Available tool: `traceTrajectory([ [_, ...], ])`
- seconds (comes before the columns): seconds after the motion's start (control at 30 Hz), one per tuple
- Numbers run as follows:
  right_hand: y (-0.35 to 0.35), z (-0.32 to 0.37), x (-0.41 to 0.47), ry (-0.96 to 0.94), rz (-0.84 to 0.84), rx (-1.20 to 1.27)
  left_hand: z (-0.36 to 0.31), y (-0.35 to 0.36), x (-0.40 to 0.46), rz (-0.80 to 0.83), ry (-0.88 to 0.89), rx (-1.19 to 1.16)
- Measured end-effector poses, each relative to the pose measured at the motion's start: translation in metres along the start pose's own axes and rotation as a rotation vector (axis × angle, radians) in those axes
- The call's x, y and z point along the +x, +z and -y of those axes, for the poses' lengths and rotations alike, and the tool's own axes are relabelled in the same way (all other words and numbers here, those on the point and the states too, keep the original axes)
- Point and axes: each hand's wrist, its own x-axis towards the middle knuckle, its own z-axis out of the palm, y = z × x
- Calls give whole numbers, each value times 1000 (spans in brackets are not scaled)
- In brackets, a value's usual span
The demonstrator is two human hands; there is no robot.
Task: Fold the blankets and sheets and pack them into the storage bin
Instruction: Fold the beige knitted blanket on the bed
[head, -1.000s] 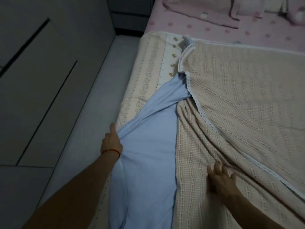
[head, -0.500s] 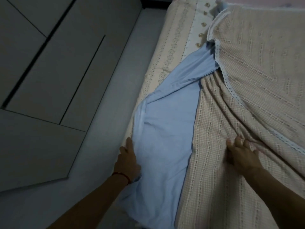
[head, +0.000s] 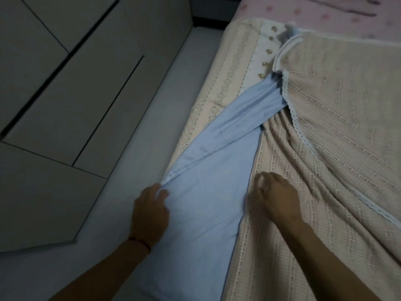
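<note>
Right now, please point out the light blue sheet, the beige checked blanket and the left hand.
light blue sheet (head: 208, 192), head view, flat middle part
beige checked blanket (head: 338, 118), head view, upper spread area
left hand (head: 150, 210), head view, back of hand

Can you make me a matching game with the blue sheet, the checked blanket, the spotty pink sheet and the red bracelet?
Things:
1. blue sheet
2. checked blanket
3. spotty pink sheet
4. red bracelet

Places:
A. at the far top of the bed
B. on the left hand's wrist
C. under the right hand
D. pinched at its edge by the left hand

Pairs: 1-D, 2-C, 3-A, 4-B
</note>
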Motion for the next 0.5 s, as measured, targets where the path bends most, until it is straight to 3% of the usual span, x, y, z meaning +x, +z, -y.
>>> traceTrajectory([
  [0.07, -5, 19, 23, -20, 26, 251, -50, 12, 43, 44, 286, -25],
  [0.2, -26, 34, 88, 145, -3, 558, -117, 52, 128, 181, 693, 106],
  [0.27, -39, 35, 130, 231, -55, 650, -137, 69, 163, 164, 665, 128],
  [0.4, -51, 21, 214, 434, -179, 787, -149, 89, 201, 106, 420, -13],
  [0.5, -39, 13, 271, 564, -257, 922, -143, 101, 208, 72, 404, -73],
])
